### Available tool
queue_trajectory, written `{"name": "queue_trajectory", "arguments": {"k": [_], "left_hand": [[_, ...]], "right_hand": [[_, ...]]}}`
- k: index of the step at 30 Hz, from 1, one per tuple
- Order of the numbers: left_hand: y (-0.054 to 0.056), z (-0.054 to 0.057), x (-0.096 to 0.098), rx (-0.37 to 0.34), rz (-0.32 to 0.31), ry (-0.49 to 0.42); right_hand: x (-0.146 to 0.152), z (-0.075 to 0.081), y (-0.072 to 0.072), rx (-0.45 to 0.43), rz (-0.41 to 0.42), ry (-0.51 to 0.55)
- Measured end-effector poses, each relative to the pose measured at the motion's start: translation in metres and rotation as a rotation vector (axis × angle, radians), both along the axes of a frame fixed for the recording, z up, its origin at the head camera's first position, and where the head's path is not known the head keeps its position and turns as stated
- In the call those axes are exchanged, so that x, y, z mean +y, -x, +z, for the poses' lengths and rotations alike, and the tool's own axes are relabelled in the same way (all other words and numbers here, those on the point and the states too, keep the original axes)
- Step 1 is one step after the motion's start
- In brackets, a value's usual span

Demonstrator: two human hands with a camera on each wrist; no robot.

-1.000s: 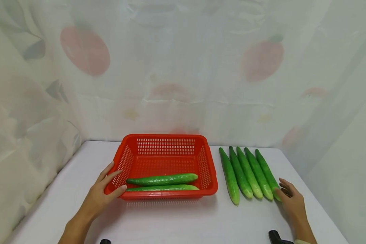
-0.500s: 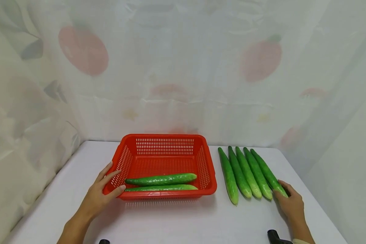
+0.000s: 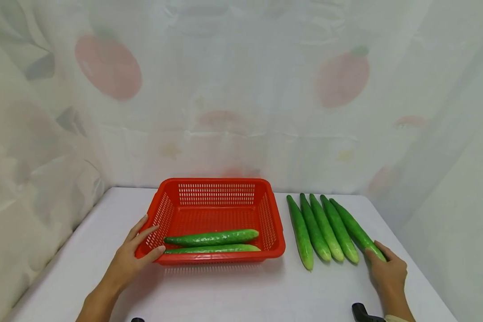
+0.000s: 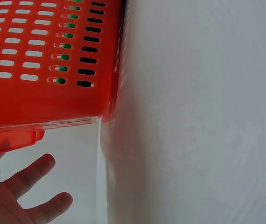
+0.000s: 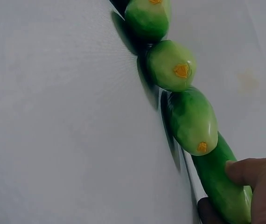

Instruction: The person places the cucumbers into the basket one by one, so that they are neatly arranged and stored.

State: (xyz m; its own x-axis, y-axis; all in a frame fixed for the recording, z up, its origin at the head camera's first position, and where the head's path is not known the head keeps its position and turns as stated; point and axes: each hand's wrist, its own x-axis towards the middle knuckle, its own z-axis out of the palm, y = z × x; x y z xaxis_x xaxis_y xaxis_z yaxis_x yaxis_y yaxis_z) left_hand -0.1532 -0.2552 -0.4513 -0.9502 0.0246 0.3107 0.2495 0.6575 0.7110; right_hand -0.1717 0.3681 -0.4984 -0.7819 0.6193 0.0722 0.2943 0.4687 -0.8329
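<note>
At the right end of a row of several cucumbers, my right hand point(image 3: 389, 269) grips the near, pale end of the outermost cucumber point(image 3: 353, 226). In the right wrist view my thumb point(image 5: 240, 170) presses on the side of this cucumber point(image 5: 217, 186), and a fingertip shows under it. Its far end lies close to the neighbouring cucumber point(image 3: 340, 229), while the near end angles away. My left hand point(image 3: 125, 261) rests at the left rim of a red plastic basket point(image 3: 224, 256), fingers spread and thumb at the front corner. Two cucumbers, including a dark one point(image 3: 213, 237), lie crosswise inside the basket.
Three more cucumbers, the leftmost point(image 3: 300, 232) among them, lie side by side between the basket and my right hand. The white table point(image 3: 233, 295) is enclosed by a printed curtain point(image 3: 241, 89) at the back and sides. Dark wrist gear point(image 3: 364, 313) shows at the bottom.
My right hand has closed on the outermost cucumber. First its far end shifted left toward its neighbour, then its near end swung right. The left hand stays at the basket.
</note>
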Motion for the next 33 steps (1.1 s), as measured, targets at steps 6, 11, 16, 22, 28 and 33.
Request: {"name": "queue_trajectory", "arguments": {"k": [6, 11, 16, 22, 28, 33], "left_hand": [[0.000, -0.003, 0.000, -0.001, 0.005, 0.004], [-0.001, -0.003, 0.000, 0.000, 0.005, 0.007], [0.000, -0.001, 0.000, 0.010, 0.003, 0.004], [0.001, 0.000, 0.001, 0.015, -0.007, 0.003], [0.001, -0.001, 0.000, 0.006, -0.003, 0.010], [0.001, -0.002, 0.000, -0.006, -0.005, 0.001]], "right_hand": [[0.003, -0.001, -0.003, 0.054, -0.051, 0.031], [0.004, 0.003, -0.003, 0.092, -0.079, 0.051], [0.000, 0.016, -0.002, 0.159, -0.095, 0.146], [-0.008, 0.036, -0.003, 0.275, -0.086, 0.442], [-0.020, 0.058, -0.004, 0.412, 0.016, 0.560], [-0.028, 0.076, -0.008, 0.511, 0.103, 0.556]]}}
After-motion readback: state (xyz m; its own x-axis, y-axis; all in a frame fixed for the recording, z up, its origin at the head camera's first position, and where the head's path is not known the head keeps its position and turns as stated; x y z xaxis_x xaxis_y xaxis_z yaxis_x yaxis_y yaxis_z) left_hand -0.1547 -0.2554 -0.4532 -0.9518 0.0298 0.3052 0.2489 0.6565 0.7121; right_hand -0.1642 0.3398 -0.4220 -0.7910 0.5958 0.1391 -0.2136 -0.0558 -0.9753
